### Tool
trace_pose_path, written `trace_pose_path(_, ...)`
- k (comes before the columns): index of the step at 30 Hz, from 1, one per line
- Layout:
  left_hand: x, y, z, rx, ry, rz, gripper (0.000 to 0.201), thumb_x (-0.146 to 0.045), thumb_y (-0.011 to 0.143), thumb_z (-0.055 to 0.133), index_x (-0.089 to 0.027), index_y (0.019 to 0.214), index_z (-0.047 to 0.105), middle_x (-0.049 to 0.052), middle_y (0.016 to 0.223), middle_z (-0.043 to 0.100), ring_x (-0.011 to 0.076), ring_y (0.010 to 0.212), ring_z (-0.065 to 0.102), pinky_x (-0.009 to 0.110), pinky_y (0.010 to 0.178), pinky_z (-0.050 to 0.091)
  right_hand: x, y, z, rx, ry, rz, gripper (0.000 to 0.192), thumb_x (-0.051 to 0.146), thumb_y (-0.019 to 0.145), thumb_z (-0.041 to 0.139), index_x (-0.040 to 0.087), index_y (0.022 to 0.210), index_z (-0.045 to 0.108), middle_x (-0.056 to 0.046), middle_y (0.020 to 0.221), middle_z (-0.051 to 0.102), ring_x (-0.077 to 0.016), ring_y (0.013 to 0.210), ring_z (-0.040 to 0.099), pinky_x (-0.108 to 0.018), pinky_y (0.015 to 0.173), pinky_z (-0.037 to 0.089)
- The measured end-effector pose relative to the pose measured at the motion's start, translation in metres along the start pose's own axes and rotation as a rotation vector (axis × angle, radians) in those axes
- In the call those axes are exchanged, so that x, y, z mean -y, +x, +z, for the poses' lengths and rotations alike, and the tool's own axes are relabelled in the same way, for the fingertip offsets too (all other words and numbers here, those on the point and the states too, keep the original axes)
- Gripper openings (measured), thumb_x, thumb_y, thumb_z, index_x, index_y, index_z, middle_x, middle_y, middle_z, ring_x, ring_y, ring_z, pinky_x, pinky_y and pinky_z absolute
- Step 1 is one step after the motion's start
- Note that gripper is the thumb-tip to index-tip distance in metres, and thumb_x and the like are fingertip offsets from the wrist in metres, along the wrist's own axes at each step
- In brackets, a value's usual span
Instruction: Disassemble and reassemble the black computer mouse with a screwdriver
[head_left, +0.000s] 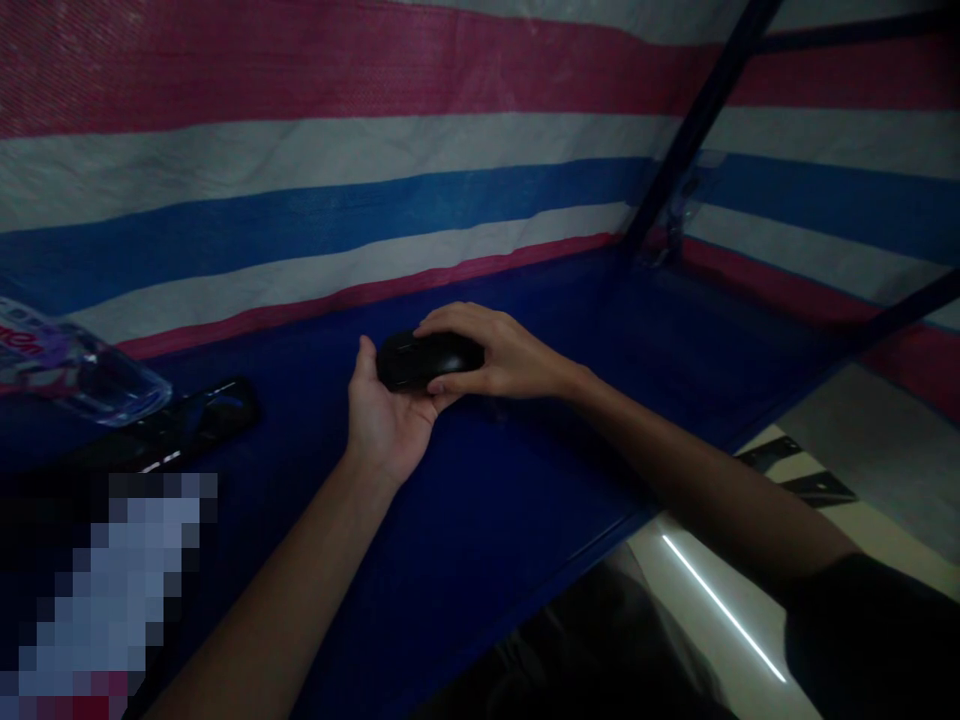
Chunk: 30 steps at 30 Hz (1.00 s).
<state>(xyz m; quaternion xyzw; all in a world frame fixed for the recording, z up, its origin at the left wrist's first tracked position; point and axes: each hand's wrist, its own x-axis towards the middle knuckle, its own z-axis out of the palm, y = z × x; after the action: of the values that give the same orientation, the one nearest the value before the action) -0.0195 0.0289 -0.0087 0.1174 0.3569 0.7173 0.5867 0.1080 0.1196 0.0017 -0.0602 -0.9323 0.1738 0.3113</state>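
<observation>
A black computer mouse is between my two hands, above the dark blue surface. My right hand grips its right end, thumb along the near side and fingers over the top. Palm up, my left hand supports the mouse from below at its left end. The left thumb points up beside the mouse, and the other left fingers are mostly hidden under it.
A clear plastic bottle lies at the left by a dark, glossy phone-like object. A pixelated patch covers the lower left. Striped sheeting stands behind. A dark frame post rises at the right; another bottle is behind it.
</observation>
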Motion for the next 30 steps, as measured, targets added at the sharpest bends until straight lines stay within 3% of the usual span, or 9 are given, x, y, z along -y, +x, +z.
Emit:
trace_pose_path(10, -0.001, 0.001, 0.000, -0.032, 0.030, 0.013, 0.042, -0.041, 0.094, 0.033, -0.012, 0.109, 0.059, 0.011, 0.088, 0.067, 0.0202, 0.077, 0.066, 0.032, 0.062, 0.057, 0.001, 0.001, -0.004, 0.029, 0.187, 0.013, 0.040, 0.023, 0.075, 0.072, 0.013, 0.113, 0.060, -0.010, 0.116, 0.062, -0.0201, 0.112, 0.057, -0.040, 0.098, 0.043)
trace_pose_path(18, -0.005, 0.003, -0.002, 0.012, -0.005, 0.012, 0.042, -0.044, 0.094, 0.033, -0.013, 0.105, 0.060, 0.011, 0.088, 0.069, 0.0210, 0.076, 0.068, 0.034, 0.060, 0.060, -0.001, 0.002, -0.014, -0.019, 0.208, 0.090, 0.041, 0.029, 0.073, 0.073, 0.017, 0.110, 0.061, -0.007, 0.115, 0.063, -0.0195, 0.110, 0.056, -0.038, 0.097, 0.042)
trace_pose_path(21, -0.008, 0.003, -0.002, 0.017, 0.014, 0.003, 0.045, -0.049, 0.092, 0.038, -0.012, 0.099, 0.061, 0.010, 0.082, 0.070, 0.0216, 0.073, 0.069, 0.035, 0.058, 0.061, -0.008, 0.002, -0.021, -0.103, 0.114, 0.246, 0.041, 0.035, 0.076, 0.068, 0.015, 0.111, 0.060, -0.006, 0.111, 0.064, -0.0191, 0.103, 0.058, -0.035, 0.091, 0.044)
trace_pose_path(24, -0.009, 0.002, -0.001, -0.035, 0.045, 0.009, 0.027, -0.037, 0.089, 0.048, -0.013, 0.087, 0.060, 0.005, 0.072, 0.068, 0.0177, 0.064, 0.068, 0.030, 0.052, 0.060, -0.023, -0.004, -0.027, -0.135, -0.218, 0.523, 0.041, 0.037, 0.077, 0.065, 0.012, 0.109, 0.061, -0.010, 0.103, 0.064, -0.0236, 0.097, 0.059, -0.037, 0.086, 0.044)
trace_pose_path(27, -0.008, 0.002, 0.000, -0.042, 0.105, 0.033, 0.013, -0.024, 0.084, 0.052, -0.013, 0.083, 0.060, 0.003, 0.067, 0.066, 0.0138, 0.054, 0.065, 0.023, 0.043, 0.056, -0.042, -0.017, -0.029, 0.009, -0.502, 0.785, 0.045, 0.038, 0.078, 0.063, 0.009, 0.112, 0.059, -0.018, 0.106, 0.061, -0.0299, 0.097, 0.059, -0.041, 0.084, 0.045)
trace_pose_path(30, -0.006, 0.001, 0.000, 0.009, 0.159, 0.044, 0.013, -0.023, 0.081, 0.052, -0.013, 0.083, 0.060, 0.003, 0.067, 0.066, 0.0138, 0.052, 0.064, 0.022, 0.039, 0.054, -0.050, -0.025, -0.030, 0.163, -0.588, 0.899, 0.047, 0.038, 0.079, 0.061, 0.008, 0.115, 0.058, -0.023, 0.113, 0.058, -0.0351, 0.101, 0.057, -0.045, 0.084, 0.044)
